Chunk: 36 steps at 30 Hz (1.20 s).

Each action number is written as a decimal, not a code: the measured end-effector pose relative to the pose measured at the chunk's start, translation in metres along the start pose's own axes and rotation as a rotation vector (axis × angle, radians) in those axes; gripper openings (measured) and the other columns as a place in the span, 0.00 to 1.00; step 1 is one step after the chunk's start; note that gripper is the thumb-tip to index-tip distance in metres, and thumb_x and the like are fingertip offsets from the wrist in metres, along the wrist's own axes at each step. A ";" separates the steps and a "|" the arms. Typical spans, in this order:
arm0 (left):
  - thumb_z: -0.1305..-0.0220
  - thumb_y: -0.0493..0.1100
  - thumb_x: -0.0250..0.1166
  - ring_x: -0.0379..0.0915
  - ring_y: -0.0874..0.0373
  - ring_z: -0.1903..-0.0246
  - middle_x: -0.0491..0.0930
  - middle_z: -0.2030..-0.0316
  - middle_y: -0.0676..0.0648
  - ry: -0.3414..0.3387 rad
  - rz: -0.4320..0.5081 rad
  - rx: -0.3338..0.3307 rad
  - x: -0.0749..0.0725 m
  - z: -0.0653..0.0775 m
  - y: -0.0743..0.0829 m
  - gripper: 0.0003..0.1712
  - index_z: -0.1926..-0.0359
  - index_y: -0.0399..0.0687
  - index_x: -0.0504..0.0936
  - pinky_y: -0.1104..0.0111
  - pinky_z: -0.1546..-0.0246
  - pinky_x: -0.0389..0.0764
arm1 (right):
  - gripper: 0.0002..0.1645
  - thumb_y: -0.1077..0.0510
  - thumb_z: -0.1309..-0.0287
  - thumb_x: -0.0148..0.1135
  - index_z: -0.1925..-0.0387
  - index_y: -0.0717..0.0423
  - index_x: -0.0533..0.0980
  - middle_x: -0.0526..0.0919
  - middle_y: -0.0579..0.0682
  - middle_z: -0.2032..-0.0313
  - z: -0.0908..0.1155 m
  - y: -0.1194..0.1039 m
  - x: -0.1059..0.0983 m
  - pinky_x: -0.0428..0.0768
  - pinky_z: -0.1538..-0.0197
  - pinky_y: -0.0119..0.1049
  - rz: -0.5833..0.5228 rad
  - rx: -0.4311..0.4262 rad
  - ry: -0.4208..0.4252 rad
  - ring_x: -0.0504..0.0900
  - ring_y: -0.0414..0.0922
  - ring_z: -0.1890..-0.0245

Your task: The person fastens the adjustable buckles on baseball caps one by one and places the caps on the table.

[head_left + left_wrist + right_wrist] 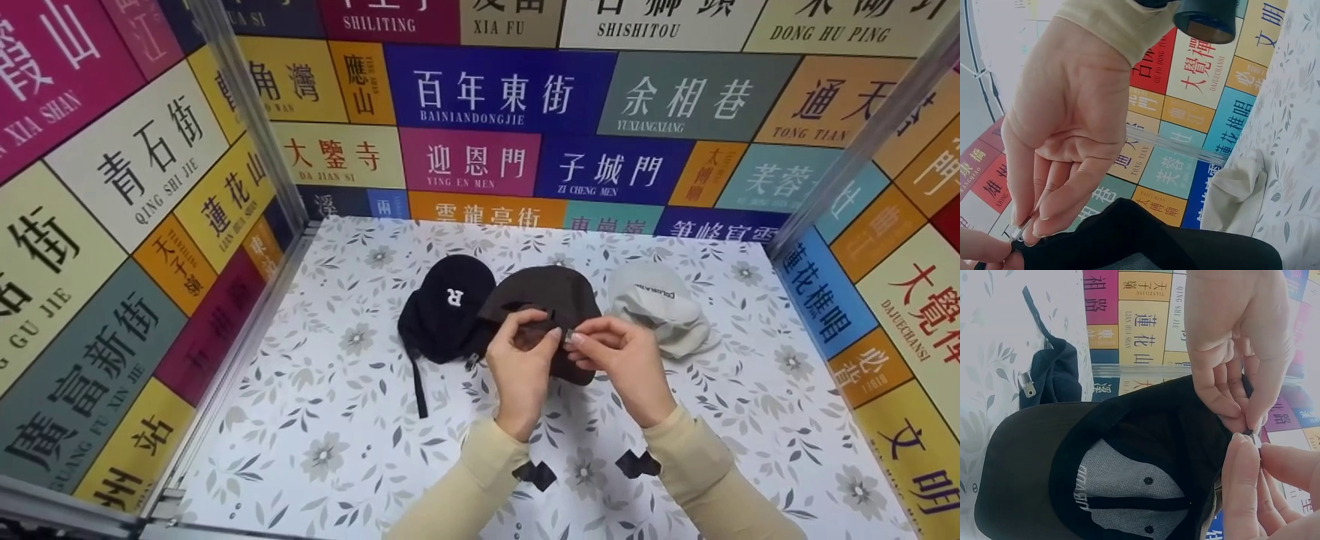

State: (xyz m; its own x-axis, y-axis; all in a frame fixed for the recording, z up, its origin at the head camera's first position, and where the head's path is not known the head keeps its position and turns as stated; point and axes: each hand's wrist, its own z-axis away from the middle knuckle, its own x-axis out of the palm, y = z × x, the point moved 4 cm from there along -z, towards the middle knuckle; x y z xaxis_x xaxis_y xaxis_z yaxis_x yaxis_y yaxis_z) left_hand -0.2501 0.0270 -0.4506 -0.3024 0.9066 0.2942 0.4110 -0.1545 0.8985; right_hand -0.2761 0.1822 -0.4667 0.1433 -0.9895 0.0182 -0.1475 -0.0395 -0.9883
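Beige sleeves (457, 480) cross the near stretch of the table (322, 487), and bare patterned cover runs out on both sides of them to the edges, so my elbows have room. Beyond my cuffs, my right hand (630, 367) pinches a small clip (571, 337) between thumb and fingertips, the grip drawn nearly closed. My left hand (520, 367) pinches just beside it, thumb and finger close together at the back edge of the brown cap (551, 285); exactly what lies under those fingertips I cannot tell.

The brown cap sits mid-table, right behind my hands, its hollow turned toward me. Room is tighter at its sides: on the left the black cap (450, 315) crowds it, strap (418, 390) trailing toward me, and on the right the pale cap (667, 300) is partly hidden by my right hand.

The clip is shiny metal; mesh (1129, 472) lines the brown cap's rounded crown. A white R marks the smooth black cap, while the pale one slumps in soft folds. Past the table's far edge stand metal posts (251, 112) and a wall (502, 90) of coloured, lettered panels.
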 end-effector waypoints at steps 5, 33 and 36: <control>0.52 0.29 0.67 0.77 0.44 0.71 0.78 0.66 0.37 0.005 0.040 0.022 0.000 0.002 0.001 0.14 0.62 0.36 0.79 0.60 0.72 0.78 | 0.17 0.61 0.49 0.64 0.61 0.71 0.74 0.80 0.67 0.67 0.001 -0.001 0.001 0.79 0.66 0.47 -0.034 0.005 0.007 0.81 0.60 0.69; 0.52 0.32 0.68 0.77 0.45 0.72 0.78 0.71 0.37 -0.016 0.041 0.038 0.001 0.007 0.001 0.14 0.61 0.39 0.79 0.63 0.73 0.78 | 0.19 0.60 0.51 0.66 0.61 0.71 0.74 0.77 0.57 0.66 0.000 0.009 0.004 0.80 0.66 0.43 -0.166 0.165 -0.009 0.78 0.50 0.68; 0.50 0.32 0.67 0.76 0.44 0.71 0.77 0.69 0.36 -0.069 0.038 0.029 0.002 0.007 0.002 0.15 0.59 0.38 0.78 0.62 0.72 0.78 | 0.19 0.59 0.52 0.67 0.63 0.71 0.74 0.77 0.56 0.66 0.000 0.010 0.003 0.79 0.67 0.41 -0.189 0.180 0.020 0.77 0.50 0.70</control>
State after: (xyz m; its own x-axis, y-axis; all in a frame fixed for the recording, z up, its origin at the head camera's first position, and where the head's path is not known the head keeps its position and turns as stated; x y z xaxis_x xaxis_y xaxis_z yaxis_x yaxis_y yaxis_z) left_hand -0.2443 0.0312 -0.4506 -0.2265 0.9255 0.3035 0.4459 -0.1786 0.8771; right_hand -0.2769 0.1793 -0.4762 0.1326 -0.9695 0.2062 0.0569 -0.2003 -0.9781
